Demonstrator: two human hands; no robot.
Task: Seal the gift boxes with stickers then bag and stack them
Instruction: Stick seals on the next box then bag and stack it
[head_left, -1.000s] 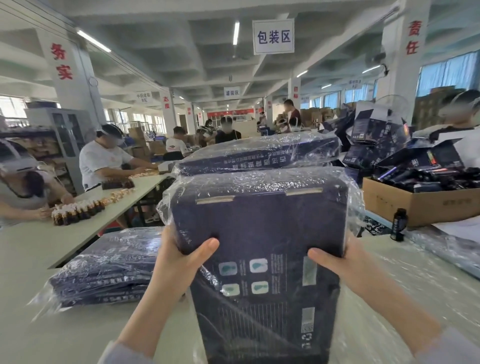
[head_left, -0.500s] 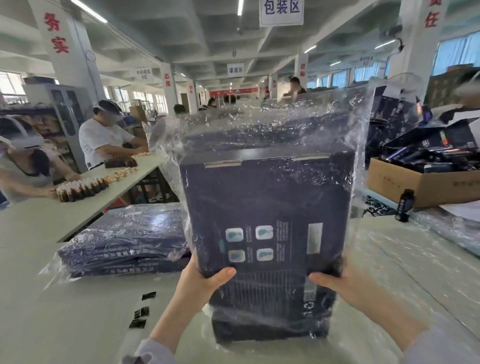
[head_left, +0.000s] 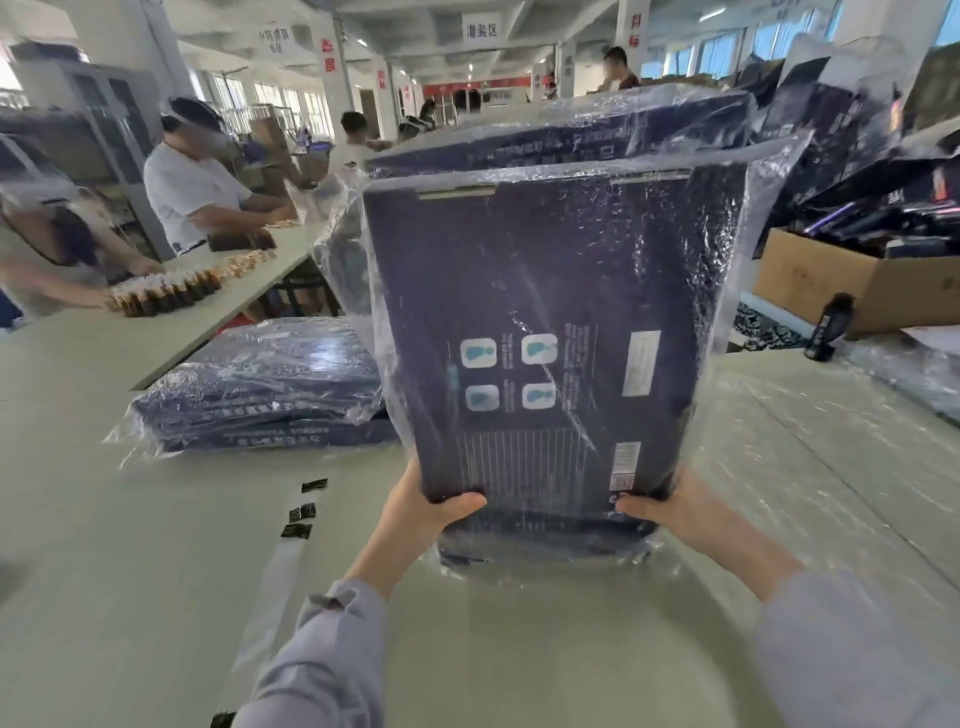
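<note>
A packing hall, with a pale bench (head_left: 156, 571) in front. The left hand (head_left: 421, 514) and right hand (head_left: 670, 506) grip the lower corners of a bagged gift box (head_left: 545, 322), held upright over the bench's middle. Bagging looks done — stacking comes next, likely onto the bagged pile (head_left: 260, 395) toward the left edge. The box's far side is hidden — whether it is sealed cannot be told.
</note>
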